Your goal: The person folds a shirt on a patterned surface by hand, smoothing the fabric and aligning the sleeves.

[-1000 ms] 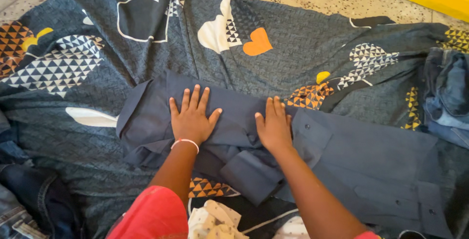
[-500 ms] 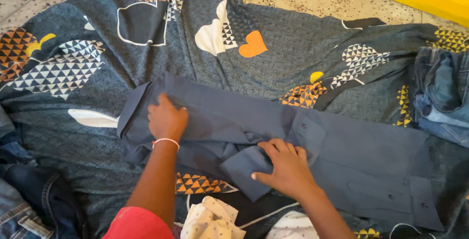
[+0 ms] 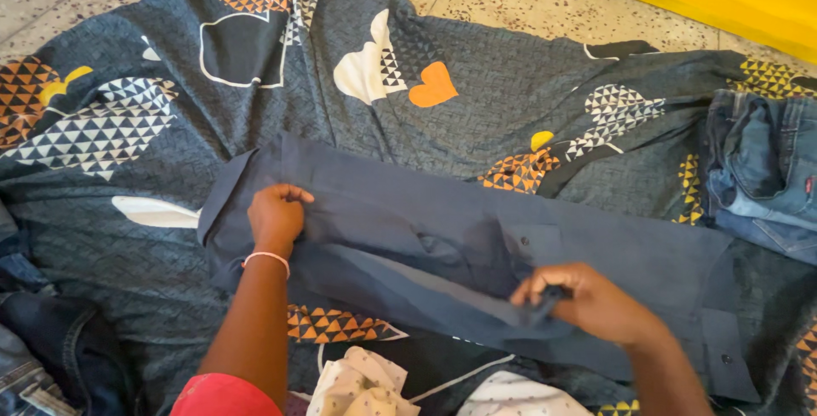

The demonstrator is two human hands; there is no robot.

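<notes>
- Dark grey-blue shirt (image 3: 442,246) spread across the middle of the patterned bedsheet (image 3: 511,84) on the floor, mid-fold by the look of it.
- Left hand (image 3: 274,216) closed, pinching the shirt near its collar end.
- Right hand (image 3: 587,301) closed, pinching the sleeve cuff, drawn out along the near edge.
- Next, probably: sleeve laid flat on the body, needing both grips kept taut.
- Jeans (image 3: 762,169) cut off at the sheet's right edge; white cloth (image 3: 362,386) partly out of view at the near edge; fingertips hidden in fabric.
</notes>
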